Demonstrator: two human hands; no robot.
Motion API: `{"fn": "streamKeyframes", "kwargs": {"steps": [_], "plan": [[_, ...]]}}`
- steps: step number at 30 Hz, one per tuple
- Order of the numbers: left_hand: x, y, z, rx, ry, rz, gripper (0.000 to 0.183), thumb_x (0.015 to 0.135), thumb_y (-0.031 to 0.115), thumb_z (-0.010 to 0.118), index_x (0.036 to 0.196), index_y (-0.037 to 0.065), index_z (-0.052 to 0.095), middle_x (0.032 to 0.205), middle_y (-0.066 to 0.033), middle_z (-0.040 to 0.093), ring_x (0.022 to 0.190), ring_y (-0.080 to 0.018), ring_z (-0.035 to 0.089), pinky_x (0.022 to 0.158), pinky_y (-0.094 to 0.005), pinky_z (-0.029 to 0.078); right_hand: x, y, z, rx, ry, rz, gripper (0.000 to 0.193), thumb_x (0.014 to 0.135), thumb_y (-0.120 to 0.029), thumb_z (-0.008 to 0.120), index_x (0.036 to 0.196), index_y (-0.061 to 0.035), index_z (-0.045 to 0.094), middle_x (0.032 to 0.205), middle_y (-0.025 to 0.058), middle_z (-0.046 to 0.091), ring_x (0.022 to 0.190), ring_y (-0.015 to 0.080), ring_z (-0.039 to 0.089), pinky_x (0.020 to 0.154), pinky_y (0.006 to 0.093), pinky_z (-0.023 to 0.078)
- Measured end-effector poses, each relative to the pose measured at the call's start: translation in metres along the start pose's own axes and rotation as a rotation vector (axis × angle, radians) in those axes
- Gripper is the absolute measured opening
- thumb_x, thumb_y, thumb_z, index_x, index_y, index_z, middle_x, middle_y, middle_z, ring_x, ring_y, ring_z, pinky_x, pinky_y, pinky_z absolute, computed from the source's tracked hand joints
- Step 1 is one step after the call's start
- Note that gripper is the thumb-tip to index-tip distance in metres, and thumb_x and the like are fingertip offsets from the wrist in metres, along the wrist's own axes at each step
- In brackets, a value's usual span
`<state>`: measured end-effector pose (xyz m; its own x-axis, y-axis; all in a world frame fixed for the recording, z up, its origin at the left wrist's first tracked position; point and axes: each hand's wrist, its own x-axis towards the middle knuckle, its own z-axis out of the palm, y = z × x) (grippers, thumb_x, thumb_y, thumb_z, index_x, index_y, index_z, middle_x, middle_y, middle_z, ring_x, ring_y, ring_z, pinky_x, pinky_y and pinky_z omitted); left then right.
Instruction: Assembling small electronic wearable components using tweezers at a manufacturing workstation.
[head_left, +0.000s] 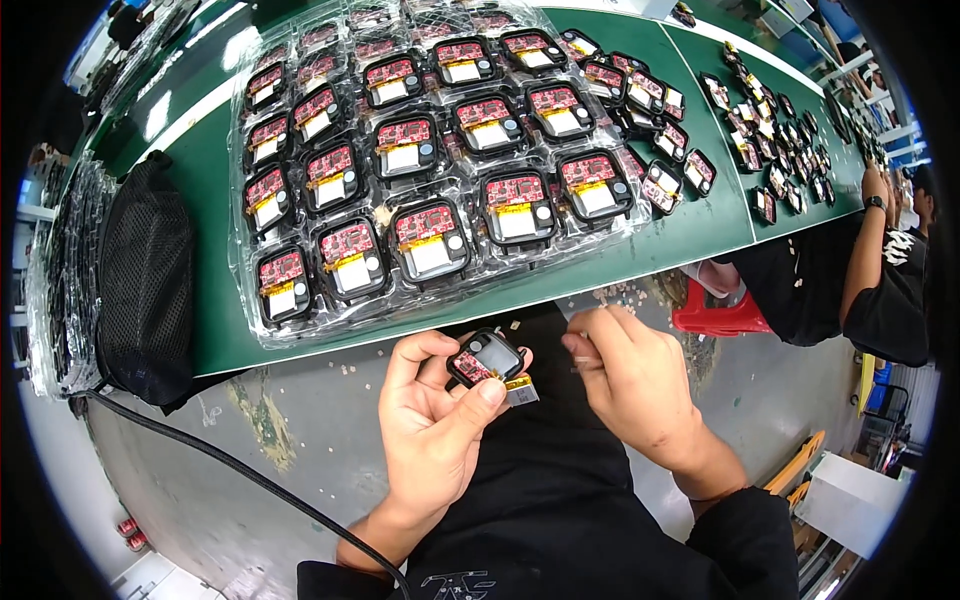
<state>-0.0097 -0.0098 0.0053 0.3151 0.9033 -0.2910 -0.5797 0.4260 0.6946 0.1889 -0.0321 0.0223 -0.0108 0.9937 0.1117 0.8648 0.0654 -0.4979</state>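
Note:
My left hand [435, 430] holds a black smartwatch case [487, 356] above my lap, just off the table's near edge. A red circuit board sits in the case, and a silver-grey battery [521, 391] with a yellow strip sticks out past its rim near my thumb. To its right, my right hand [640, 385] is raised apart from the case, with thumb and fingers pinched together. What lies between those fingertips, if anything, is too small to name. On the table, a clear plastic tray [243, 250] bears rows of similar cases with red boards and pale batteries.
Loose watch cases [662, 185] lie heaped right of the tray, with more farther along the green table [705, 235]. A black mesh bag [150, 280] and stacked clear trays [58, 270] stand left. A black cable [230, 462] crosses by my left forearm. A co-worker's arm [866, 245] is at far right.

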Motion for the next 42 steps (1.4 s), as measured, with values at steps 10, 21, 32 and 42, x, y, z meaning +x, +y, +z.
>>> {"fn": "streamKeyframes", "kwargs": {"steps": [10, 21, 32, 42], "plan": [[-0.001, -0.005, -0.007, 0.08, 0.031, 0.059, 0.036, 0.091, -0.013, 0.067, 0.116, 0.001, 0.046, 0.124, -0.0196, 0.06, 0.107, -0.0269, 0.07, 0.09, -0.0368, 0.063, -0.005, -0.008, 0.01, 0.156, 0.18, -0.521, 0.031, 0.08, -0.012, 0.08, 0.109, -0.0046, 0.072, 0.085, 0.0048, 0.06, 0.056, 0.0131, 0.06, 0.047, 0.025, 0.049], [-0.001, -0.013, -0.004, 0.349, -0.006, 0.292, 0.026, 0.091, -0.014, 0.067, 0.109, -0.002, 0.051, 0.113, -0.02, 0.067, 0.097, -0.0189, 0.071, 0.079, -0.0283, 0.062, -0.002, -0.018, 0.01, 0.427, 0.081, -0.229, 0.025, 0.083, -0.007, 0.081, 0.104, -0.0013, 0.069, 0.087, 0.0097, 0.072, 0.069, 0.0258, 0.071, 0.055, 0.0329, 0.057], [-0.002, -0.01, -0.004, 0.608, -0.071, 0.329, 0.03, 0.097, -0.011, 0.058, 0.126, -0.007, 0.059, 0.128, -0.0213, 0.066, 0.106, -0.0178, 0.069, 0.08, -0.0243, 0.059, 0.002, -0.022, 0.015, 0.398, 0.178, -0.151, 0.022, 0.078, -0.005, 0.083, 0.097, -0.0024, 0.073, 0.086, 0.0098, 0.07, 0.069, 0.024, 0.07, 0.056, 0.0316, 0.056], [-0.003, -0.006, -0.006, 0.744, -0.103, 0.33, 0.028, 0.098, -0.01, 0.056, 0.126, -0.01, 0.056, 0.13, -0.0273, 0.064, 0.111, -0.023, 0.068, 0.093, -0.0321, 0.058, 0.007, -0.022, 0.019, 0.478, 0.142, -0.169, 0.023, 0.074, 0.0, 0.084, 0.095, -0.0024, 0.077, 0.085, 0.0117, 0.074, 0.069, 0.0233, 0.071, 0.056, 0.0296, 0.057]]}}
